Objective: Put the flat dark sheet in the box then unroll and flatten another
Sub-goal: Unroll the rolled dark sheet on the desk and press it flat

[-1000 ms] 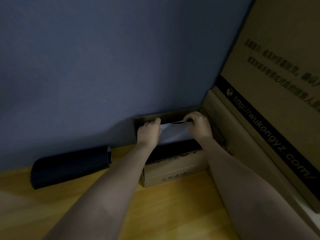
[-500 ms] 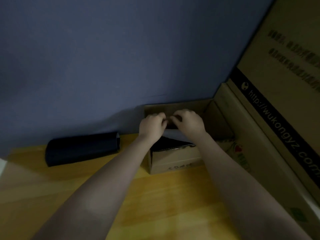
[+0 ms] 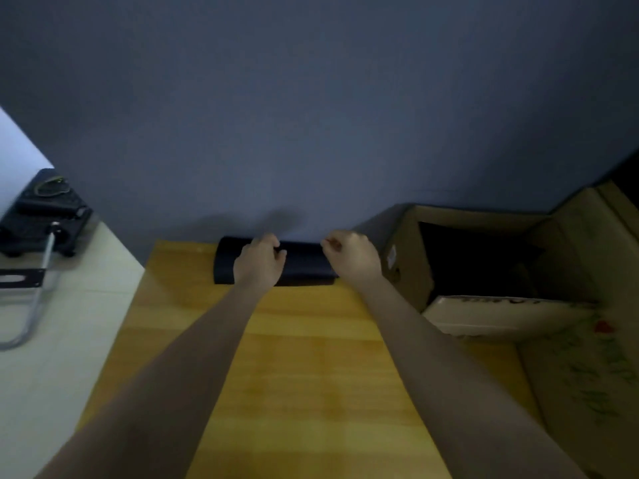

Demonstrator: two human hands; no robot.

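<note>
A rolled dark sheet lies on the wooden table, against the blue wall. My left hand is curled over the roll's middle-left part. My right hand covers the roll's right end, with its fingertips pinched at the top edge. The open cardboard box stands just right of the roll. Its inside is dark, and I cannot make out the flat sheet in it.
A larger cardboard box with printed markings fills the right edge, beside the open box. To the left, beyond the table's edge, a black device and a bent metal tube sit on a pale floor.
Both hands have left the box and moved left onto the rolled sheet. My view has swung left, so the box now sits at the right.
</note>
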